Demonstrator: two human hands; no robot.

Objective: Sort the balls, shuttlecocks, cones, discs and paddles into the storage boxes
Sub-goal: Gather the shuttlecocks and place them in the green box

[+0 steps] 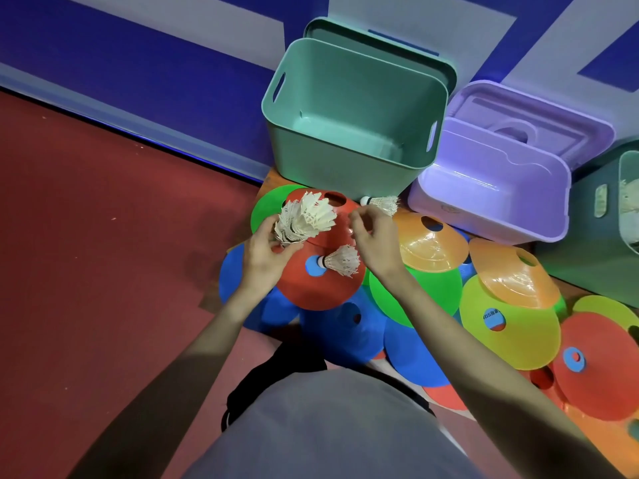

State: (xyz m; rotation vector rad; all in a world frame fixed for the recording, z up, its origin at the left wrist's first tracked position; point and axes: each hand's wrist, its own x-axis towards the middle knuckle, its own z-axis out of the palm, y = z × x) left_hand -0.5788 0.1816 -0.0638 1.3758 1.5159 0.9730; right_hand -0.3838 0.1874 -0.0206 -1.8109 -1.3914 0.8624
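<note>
Head view. Your left hand [268,248] grips a nested bunch of shuttlecocks [306,217], fingers curled round the cork ends, feather skirts fanned up and away from the palm. Stacking them one inside another looks like a way to carry several at once and keep the feathers uncrushed.

Your right hand [371,236] hovers just beside the bunch, thumb and fingertips drawn close together. Whether they pinch anything I cannot tell; nothing shows between them.

Just below and between your hands a loose shuttlecock [340,261] lies on its side on a red disc [311,285], cork toward your left hand. Just beyond your right hand's fingertips a second loose shuttlecock [380,203] lies on its side, cork pointing left.

Materials: feathers white, stiff, ribbed, brittle-looking; corks rounded with a dark band. The discs are shallow, glossy plastic saucers with a centre hole, in red, blue, green, yellow and an orange disc [432,247] that is translucent. They overlap in a loose heap under and to the right of your hands.

Beyond your hands stands a teal box [345,160], smooth-walled, slot handles, interior bare. Right of it a purple box [491,209]. Far right, a dark green box [594,243] with pale feathery shapes inside, likely the shuttlecock destination.
</note>
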